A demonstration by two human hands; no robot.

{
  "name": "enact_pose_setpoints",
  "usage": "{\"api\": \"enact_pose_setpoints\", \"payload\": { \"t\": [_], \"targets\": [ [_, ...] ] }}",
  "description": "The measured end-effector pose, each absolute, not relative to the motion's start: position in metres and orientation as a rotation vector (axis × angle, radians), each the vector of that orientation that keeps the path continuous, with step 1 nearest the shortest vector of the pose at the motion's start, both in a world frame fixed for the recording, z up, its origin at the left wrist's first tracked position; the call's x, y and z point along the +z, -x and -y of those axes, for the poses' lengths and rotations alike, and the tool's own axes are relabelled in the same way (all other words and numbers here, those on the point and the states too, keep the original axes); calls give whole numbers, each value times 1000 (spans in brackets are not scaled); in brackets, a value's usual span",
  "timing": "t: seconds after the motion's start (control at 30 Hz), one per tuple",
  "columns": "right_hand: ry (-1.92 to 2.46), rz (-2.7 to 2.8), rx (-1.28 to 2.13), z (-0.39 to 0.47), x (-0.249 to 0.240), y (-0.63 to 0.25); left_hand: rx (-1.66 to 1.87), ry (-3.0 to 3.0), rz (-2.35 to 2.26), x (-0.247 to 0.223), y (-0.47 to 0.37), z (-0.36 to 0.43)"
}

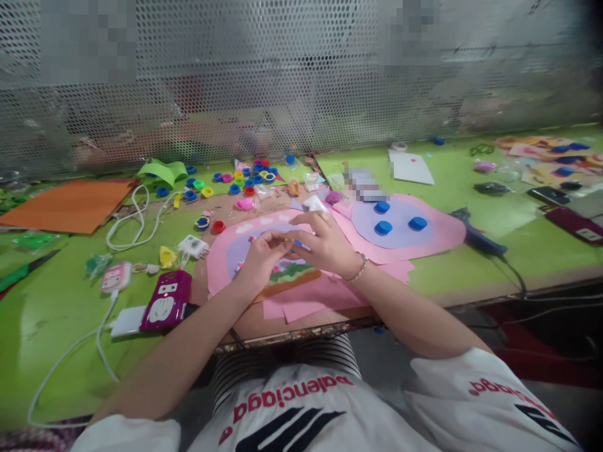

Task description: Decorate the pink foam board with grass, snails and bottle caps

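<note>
Above a pink and lilac paper craft (220, 257), my left hand (261, 258) and my right hand (327, 243) meet fingertip to fingertip. Both are closed in a pinch around a small blue and yellow piece (296, 247), mostly covered by the fingers, so its kind is unclear. Green and brown strips (287, 279) run along the lower part of the craft. Pink paper sheets (306, 304) lie beneath it. To the right is a second pink and lilac cutout (443, 229) bearing blue bottle caps (418, 223).
Several coloured caps (235, 188) lie behind the hands. On the left are a purple power strip (167, 300), a white cable (129, 243) and orange paper (70, 204). A glue gun (483, 238) lies to the right, its cord hanging over the front edge. A perforated metal panel (282, 81) closes off the back.
</note>
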State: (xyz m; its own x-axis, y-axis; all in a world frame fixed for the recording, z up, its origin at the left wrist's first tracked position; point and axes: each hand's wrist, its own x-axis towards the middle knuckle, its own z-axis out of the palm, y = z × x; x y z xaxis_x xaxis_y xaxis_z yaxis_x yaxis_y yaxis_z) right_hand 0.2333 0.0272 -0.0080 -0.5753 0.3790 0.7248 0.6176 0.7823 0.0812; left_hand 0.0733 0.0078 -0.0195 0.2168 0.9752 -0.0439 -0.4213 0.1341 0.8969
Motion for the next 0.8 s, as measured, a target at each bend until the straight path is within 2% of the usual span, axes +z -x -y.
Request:
{"api": "enact_pose_setpoints", "payload": {
  "t": [0.6,0.8],
  "targets": [
    [563,2321,-370,-26,-8,-232,1106,-1039,-797,-32,-69,-7],
    [550,2377,-257,-27,-8,-234,1075,-1023,-784,-34,-70,-9]
  ]
}}
